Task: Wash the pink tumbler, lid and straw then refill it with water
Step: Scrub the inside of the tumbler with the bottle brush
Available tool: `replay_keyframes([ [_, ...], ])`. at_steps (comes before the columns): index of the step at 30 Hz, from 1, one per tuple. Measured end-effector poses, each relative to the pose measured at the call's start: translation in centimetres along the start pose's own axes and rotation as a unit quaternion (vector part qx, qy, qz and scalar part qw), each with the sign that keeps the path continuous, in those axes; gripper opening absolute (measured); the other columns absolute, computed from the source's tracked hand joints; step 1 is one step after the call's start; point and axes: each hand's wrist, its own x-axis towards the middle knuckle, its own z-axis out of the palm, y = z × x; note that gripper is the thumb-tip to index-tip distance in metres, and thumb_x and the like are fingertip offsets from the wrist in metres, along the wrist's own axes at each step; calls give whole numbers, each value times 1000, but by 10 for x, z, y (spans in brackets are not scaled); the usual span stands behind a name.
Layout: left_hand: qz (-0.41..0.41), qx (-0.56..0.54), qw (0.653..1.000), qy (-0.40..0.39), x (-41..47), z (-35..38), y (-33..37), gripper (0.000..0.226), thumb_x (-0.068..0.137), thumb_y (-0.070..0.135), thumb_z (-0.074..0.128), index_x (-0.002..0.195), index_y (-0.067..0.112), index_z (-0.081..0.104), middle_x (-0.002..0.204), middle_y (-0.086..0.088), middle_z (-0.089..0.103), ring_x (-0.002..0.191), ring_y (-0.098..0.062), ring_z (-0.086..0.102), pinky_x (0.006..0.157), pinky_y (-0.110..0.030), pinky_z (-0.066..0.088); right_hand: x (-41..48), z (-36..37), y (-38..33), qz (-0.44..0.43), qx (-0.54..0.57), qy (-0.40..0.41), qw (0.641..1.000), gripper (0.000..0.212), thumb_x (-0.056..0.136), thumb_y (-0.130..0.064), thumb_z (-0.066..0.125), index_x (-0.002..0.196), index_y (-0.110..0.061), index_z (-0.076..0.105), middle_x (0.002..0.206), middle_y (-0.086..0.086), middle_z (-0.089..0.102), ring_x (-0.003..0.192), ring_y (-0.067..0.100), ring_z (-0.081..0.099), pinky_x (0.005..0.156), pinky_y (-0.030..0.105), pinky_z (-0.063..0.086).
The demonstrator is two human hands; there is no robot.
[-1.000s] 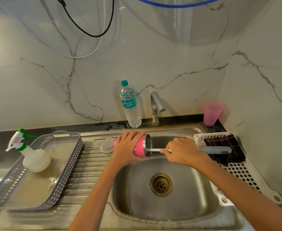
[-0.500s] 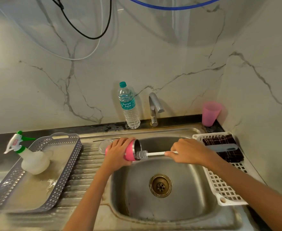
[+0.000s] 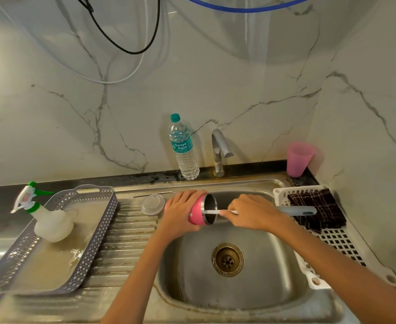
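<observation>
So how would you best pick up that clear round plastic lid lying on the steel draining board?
Pinch the clear round plastic lid by opposite points of its rim, coming straight down from above: it lies flat on the ribbed steel draining board, too low to wrap. The left hand, gripping the pink tumbler, crowds its right side, so probably approach from the left.

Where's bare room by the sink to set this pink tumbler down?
The ribbed steel drainboard is bare between the grey perforated tray and the steel sink basin, nearer than the clear round lid. The white plastic rack is bare in front of the dark checked cloth. Crowded: the back ledge, with clear water bottle, steel tap, pink plastic cup.
</observation>
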Motion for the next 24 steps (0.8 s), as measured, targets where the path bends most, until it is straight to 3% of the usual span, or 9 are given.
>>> replay_keyframes([
  [3, -32, -8, 999, 8, -7, -3, -19, 97, 60, 47, 74, 146, 36, 30, 138, 8, 44, 127, -14, 38, 109, -48, 36, -11, -5, 14, 11, 17, -5, 1000, 50, 97, -54, 39, 60, -21, 51, 56, -3, 49, 52, 13, 47, 53, 26, 36],
  [8, 6, -14, 1000, -4, -6, 7, 8, 96, 64, 41, 78, 146, 38, 28, 140, 11, 42, 130, -11, 35, 112, -43, 32, 1, 6, -4, 0, -25, 13, 1000, 51, 97, -54, 36, 65, -17, 53, 63, 2, 55, 57, 16, 51, 53, 30, 36],
  [12, -55, -15, 998, 24, -15, 0, -18, 98, 61, 44, 78, 145, 38, 29, 139, 10, 42, 128, -14, 37, 107, -49, 39, -7, -5, 6, 11, -4, -1, 1000, 51, 97, -54, 37, 61, -20, 50, 57, -2, 49, 53, 15, 47, 56, 30, 39],
  [18, 9, -20, 1000, 10, -8, 1, 11, 98, 64, 40, 79, 146, 38, 27, 142, 10, 41, 131, -13, 36, 112, -45, 33, 7, -4, 1, 10, -80, 76, 994, 48, 98, -53, 34, 67, -21, 52, 62, -4, 49, 59, 14, 48, 54, 26, 31],
  [21, 15, -1, 1000, 24, -2, -8, 5, 97, 65, 43, 80, 147, 35, 28, 143, 7, 41, 133, -17, 36, 112, -44, 32, -2, 4, 5, 26, -82, 50, 995, 45, 99, -51, 32, 77, -21, 57, 64, -4, 48, 63, 16, 50, 60, 29, 39],
  [24, -2, 8, 1000, 24, 2, -9, 4, 97, 65, 43, 81, 147, 33, 31, 142, 6, 42, 132, -17, 37, 112, -44, 33, -12, 9, -7, -17, -113, 71, 991, 47, 100, -50, 31, 82, -19, 63, 67, -1, 56, 60, 17, 50, 56, 29, 34],
])
